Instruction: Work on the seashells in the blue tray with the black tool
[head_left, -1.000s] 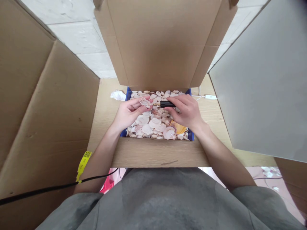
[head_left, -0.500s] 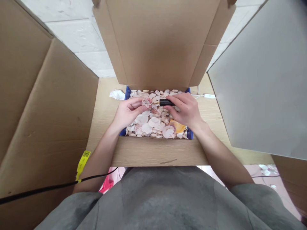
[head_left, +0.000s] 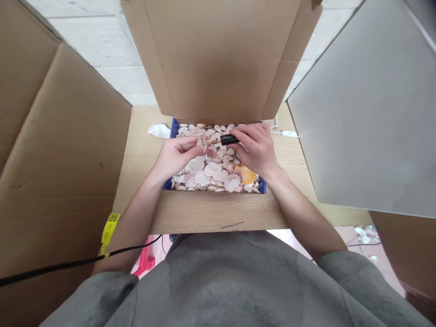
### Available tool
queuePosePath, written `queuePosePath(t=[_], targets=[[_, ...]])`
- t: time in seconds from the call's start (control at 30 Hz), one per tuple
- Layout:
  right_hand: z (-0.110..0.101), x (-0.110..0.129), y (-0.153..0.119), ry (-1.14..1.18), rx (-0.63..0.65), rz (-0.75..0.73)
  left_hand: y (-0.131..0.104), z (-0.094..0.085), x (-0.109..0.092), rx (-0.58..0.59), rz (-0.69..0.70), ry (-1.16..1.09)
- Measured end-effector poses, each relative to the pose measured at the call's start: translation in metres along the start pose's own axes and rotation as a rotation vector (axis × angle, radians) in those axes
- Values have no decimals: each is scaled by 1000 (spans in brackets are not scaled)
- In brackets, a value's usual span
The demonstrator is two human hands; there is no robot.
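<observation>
My left hand point(head_left: 178, 156) pinches a small pale pinkish shell point(head_left: 201, 143) between thumb and fingers. Wrapped round a black mini drill point(head_left: 229, 139) with a brass-coloured chuck is my right hand point(head_left: 255, 147). The drill points left, its tip close to the shell; whether the two touch I cannot tell. Both hands are above a blue tray point(head_left: 166, 184) filled with seashells point(head_left: 213, 170). A yellow-orange scallop shell point(head_left: 245, 174) lies in the tray's front right, below my right hand.
A cardboard flap point(head_left: 218, 59) stands behind the tray, with cardboard panels point(head_left: 68, 136) at left and a grey panel point(head_left: 368, 113) at right. Crumpled white tissue point(head_left: 159, 130) and a white cable switch point(head_left: 289, 133) lie on the wooden table point(head_left: 218, 213). A black cable point(head_left: 61, 267) crosses lower left.
The shell in my left hand has turned so it faces more edge-on. The drill is tilted slightly, its tip lower. The whole view has shifted a little.
</observation>
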State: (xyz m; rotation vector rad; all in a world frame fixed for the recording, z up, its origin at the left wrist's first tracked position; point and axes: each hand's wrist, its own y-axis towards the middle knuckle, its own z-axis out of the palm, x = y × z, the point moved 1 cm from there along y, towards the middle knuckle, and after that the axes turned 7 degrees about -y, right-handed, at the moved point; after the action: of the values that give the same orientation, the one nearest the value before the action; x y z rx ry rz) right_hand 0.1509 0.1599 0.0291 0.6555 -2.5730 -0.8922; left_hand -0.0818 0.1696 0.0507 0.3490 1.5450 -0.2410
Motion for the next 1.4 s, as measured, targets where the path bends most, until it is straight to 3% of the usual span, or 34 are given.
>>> queuePosePath(t=[0.53,1.17,1.4], targets=[[2,-1,2,-14,14,14,1,1,1,-36,-7,-24],[1,1,4,-62,-38,-44,3,-3,5,22,-18,21],[1,1,4,-68,-50,-54,-1,0,-3,16,-65,61]])
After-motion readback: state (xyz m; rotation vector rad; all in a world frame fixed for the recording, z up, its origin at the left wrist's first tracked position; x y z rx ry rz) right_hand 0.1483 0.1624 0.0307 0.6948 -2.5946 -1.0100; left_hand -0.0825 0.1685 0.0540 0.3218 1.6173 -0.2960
